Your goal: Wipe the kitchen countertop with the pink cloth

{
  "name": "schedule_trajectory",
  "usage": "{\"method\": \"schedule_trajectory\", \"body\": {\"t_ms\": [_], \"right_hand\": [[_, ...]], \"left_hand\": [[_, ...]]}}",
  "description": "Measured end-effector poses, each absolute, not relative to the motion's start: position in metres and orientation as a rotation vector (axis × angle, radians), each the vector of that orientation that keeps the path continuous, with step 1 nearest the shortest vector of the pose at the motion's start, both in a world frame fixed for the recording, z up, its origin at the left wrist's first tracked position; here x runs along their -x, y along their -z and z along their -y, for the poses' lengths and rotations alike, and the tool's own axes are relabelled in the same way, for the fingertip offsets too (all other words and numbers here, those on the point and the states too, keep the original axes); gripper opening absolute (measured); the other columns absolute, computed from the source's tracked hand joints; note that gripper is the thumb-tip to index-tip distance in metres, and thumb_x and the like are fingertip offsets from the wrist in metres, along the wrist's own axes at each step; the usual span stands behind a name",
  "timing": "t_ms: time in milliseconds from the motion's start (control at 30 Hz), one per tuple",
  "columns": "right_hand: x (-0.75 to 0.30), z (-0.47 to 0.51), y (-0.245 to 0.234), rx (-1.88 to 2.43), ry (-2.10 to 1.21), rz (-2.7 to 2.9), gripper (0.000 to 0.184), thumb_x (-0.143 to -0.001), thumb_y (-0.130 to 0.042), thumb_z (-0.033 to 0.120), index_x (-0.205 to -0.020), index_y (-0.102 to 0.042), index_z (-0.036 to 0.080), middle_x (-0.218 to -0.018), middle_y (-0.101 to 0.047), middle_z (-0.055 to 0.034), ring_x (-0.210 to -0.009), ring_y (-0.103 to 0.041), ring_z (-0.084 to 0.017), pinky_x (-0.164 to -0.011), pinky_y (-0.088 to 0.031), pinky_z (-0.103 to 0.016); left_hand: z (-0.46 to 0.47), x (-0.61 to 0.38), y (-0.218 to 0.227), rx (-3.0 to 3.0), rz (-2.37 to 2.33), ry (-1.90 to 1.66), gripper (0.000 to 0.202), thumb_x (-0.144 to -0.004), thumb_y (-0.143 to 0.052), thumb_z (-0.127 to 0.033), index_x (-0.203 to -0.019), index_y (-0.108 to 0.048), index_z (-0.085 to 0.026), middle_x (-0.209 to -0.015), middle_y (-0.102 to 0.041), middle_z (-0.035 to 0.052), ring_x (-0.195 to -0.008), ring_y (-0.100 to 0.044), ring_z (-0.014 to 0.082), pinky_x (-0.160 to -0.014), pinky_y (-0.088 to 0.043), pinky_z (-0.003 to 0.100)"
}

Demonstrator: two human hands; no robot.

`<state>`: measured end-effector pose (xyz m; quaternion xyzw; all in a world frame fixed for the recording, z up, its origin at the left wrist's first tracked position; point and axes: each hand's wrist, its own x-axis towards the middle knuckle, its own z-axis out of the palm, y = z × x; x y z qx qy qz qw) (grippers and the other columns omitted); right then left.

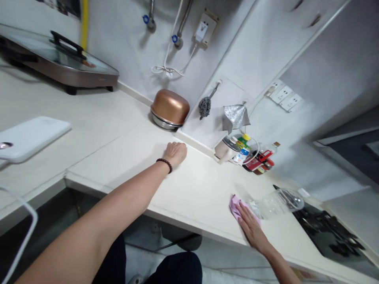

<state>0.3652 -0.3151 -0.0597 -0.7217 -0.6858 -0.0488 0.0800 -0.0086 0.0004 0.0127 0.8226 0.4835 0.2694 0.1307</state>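
My left hand (175, 154) rests on the pale countertop (195, 183), its fingers curled into a fist and nothing showing from it. A dark beaded bracelet (166, 165) circles that wrist. Just beyond the fist, a copper-coloured bowl (171, 105) sits upside down over a steel bowl (164, 124) in the wall corner. Farther right, my right hand (251, 227) lies with fingers stretched out flat on a pink cloth (235, 206), pressing it to the counter. Right beside the cloth, a clear plastic container (271, 205) lies on the counter, blurred.
An electric pan with a glass lid (79, 75) and a white flat device (35, 138) occupy the left counter. A small pot (226, 149) and several bottles (260, 159) line the wall. A black gas hob (325, 232) is at right. A white cable (28, 232) hangs at left.
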Motion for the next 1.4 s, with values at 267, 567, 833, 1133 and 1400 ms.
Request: {"method": "schedule_trajectory", "body": {"t_ms": [267, 567, 833, 1133, 1400], "right_hand": [[-0.407, 0.346, 0.076, 2.216, 0.239, 2.020, 0.058, -0.102, -0.033, 0.048, -0.158, -0.030, 0.033, -0.161, -0.033, -0.0020, -0.149, -0.027, -0.027, -0.121, -0.031, -0.054], [-0.429, 0.260, 0.073, 2.344, 0.289, 1.957, 0.062, -0.102, -0.026, 0.054, -0.155, -0.037, 0.024, -0.163, -0.031, -0.0046, -0.152, -0.019, -0.025, -0.123, -0.024, -0.052], [-0.500, 0.150, 0.057, 2.677, 0.249, 1.831, 0.058, -0.101, -0.018, 0.037, -0.147, -0.049, 0.022, -0.158, -0.040, -0.0066, -0.150, -0.026, -0.027, -0.121, -0.024, -0.054], [-0.527, 0.071, 0.037, 2.724, 0.212, 1.712, 0.062, -0.101, -0.011, 0.037, -0.152, -0.043, 0.022, -0.156, -0.042, -0.0122, -0.146, -0.034, -0.033, -0.115, -0.024, -0.061], [-0.469, 0.050, 0.043, 2.520, 0.171, 1.924, 0.061, -0.102, -0.012, 0.040, -0.152, -0.042, 0.021, -0.158, -0.041, -0.0073, -0.150, -0.027, -0.026, -0.120, -0.022, -0.052]], "left_hand": [[0.013, -0.011, -0.006, -2.424, -1.282, -0.873, 0.051, -0.095, -0.048, -0.039, -0.140, -0.049, -0.016, -0.141, -0.055, 0.0164, -0.143, -0.032, 0.0347, -0.115, -0.020, 0.053], [0.031, -0.026, -0.003, -2.515, -0.955, -0.739, 0.037, -0.096, -0.044, -0.036, -0.104, -0.073, -0.015, -0.109, -0.072, 0.0126, -0.114, -0.060, 0.0261, -0.099, -0.042, 0.035], [0.035, -0.025, -0.016, -2.627, -1.034, -0.525, 0.049, -0.098, -0.036, -0.040, -0.070, -0.070, -0.018, -0.079, -0.073, 0.0106, -0.079, -0.068, 0.0237, -0.072, -0.045, 0.033], [0.038, -0.030, -0.019, -2.655, -1.054, -0.547, 0.047, -0.098, -0.039, -0.041, -0.075, -0.073, -0.019, -0.081, -0.074, 0.0119, -0.083, -0.070, 0.0263, -0.073, -0.048, 0.036], [0.036, -0.029, -0.020, -2.674, -1.067, -0.584, 0.045, -0.097, -0.039, -0.036, -0.070, -0.069, -0.018, -0.081, -0.074, 0.0119, -0.082, -0.070, 0.0261, -0.072, -0.047, 0.035]]}}
